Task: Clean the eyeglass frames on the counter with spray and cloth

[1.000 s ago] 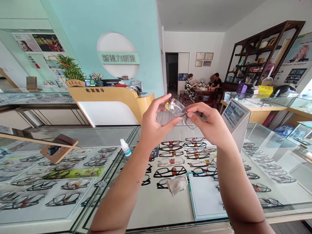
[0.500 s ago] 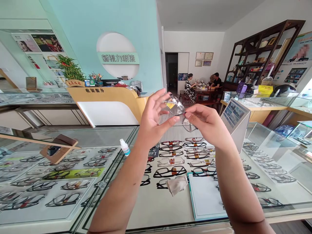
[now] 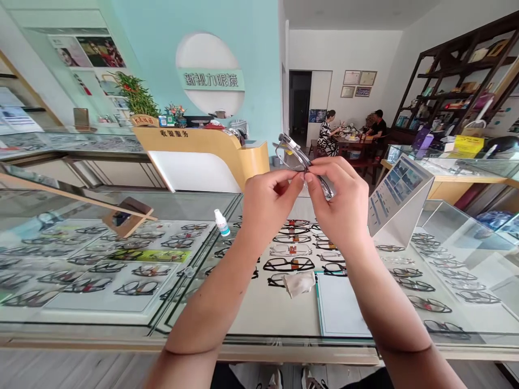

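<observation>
A pair of eyeglasses [image 3: 295, 151] is held up above the glass display case, pinched in both hands near the middle of its frame. My left hand [image 3: 271, 202] is closed on it, thumb and index finger pressed together at the tips. From the other side my right hand [image 3: 340, 194] grips the eyeglasses with thumb and fingers. One lens stands out to the upper left; part of the other side is hidden behind my right fingers. Below lie a crumpled cloth [image 3: 299, 283] and a white tray with a teal edge [image 3: 343, 305]. A small white bottle [image 3: 221, 222] stands left of my left forearm.
Rows of eyeglasses [image 3: 288, 263] lie inside the glass case. A wooden-backed mirror [image 3: 128, 216] leans at the left. On the right stands a white display card [image 3: 401, 197]. Two people [image 3: 327, 134] sit at a far table, beyond the yellow-topped counter [image 3: 190, 141].
My left hand has moved from the lens edge to the middle of the eyeglasses, its fingers closing beside my right hand. The eyeglasses have turned, and the camera view has shifted left and down.
</observation>
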Action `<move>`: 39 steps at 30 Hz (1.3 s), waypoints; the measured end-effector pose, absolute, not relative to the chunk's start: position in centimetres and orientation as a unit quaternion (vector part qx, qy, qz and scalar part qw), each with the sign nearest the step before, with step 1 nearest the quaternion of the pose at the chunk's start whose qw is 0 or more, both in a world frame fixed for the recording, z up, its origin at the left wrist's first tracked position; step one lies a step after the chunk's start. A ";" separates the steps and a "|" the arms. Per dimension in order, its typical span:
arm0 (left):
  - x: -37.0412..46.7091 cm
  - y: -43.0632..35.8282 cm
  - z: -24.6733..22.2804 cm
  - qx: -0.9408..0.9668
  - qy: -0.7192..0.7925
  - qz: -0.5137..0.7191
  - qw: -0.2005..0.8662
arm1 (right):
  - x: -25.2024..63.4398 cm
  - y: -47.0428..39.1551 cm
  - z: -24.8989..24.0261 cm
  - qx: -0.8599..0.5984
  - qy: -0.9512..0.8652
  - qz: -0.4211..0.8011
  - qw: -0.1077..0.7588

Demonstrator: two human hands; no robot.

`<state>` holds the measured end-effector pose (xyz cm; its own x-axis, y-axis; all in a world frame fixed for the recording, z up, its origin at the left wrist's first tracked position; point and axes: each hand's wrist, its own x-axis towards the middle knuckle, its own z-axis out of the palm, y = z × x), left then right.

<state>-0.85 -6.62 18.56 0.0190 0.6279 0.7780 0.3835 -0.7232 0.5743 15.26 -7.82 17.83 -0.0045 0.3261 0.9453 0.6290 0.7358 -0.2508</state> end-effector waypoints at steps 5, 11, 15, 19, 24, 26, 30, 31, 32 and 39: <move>-1.8 -7.8 18.3 0.670 0.361 0.624 0.181 | 14.1 -7.5 17.3 -0.338 -0.702 -0.131 0.613; -4.3 -9.1 16.3 0.593 0.403 0.646 0.263 | 11.4 -7.8 15.9 -0.330 -0.750 -0.108 0.563; -6.1 -9.2 15.3 0.561 0.430 0.657 0.264 | 10.2 -8.5 15.1 -0.307 -0.786 -0.059 0.534; -7.5 -8.7 14.9 0.561 0.445 0.648 0.260 | 10.1 -9.0 14.8 -0.282 -0.797 0.010 0.534; -9.6 -6.0 14.2 0.610 0.487 0.588 0.212 | 11.5 -8.2 14.0 -0.294 -0.766 0.049 0.569; -10.7 -4.4 13.7 0.662 0.518 0.513 0.175 | 12.9 -7.1 12.6 -0.353 -0.738 0.041 0.574; -12.2 -1.4 12.4 0.750 0.601 0.267 0.071 | 15.8 -4.2 8.4 -0.533 -0.681 0.109 0.490; -12.4 -0.7 12.0 0.758 0.619 0.204 0.039 | 16.4 -3.6 7.4 -0.565 -0.670 0.124 0.465; -12.5 -0.1 11.6 0.762 0.630 0.151 0.011 | 16.9 -2.9 6.6 -0.575 -0.668 0.133 0.453; -13.4 3.1 9.0 0.761 0.648 0.033 -0.004 | 17.7 -0.9 4.6 -0.579 -0.681 0.156 0.420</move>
<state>-13.43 3.10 8.96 0.1581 0.9859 0.0550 0.9864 -0.1602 0.0364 17.72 -0.93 4.61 0.0246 0.9195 0.3922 0.6580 0.2805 -0.6989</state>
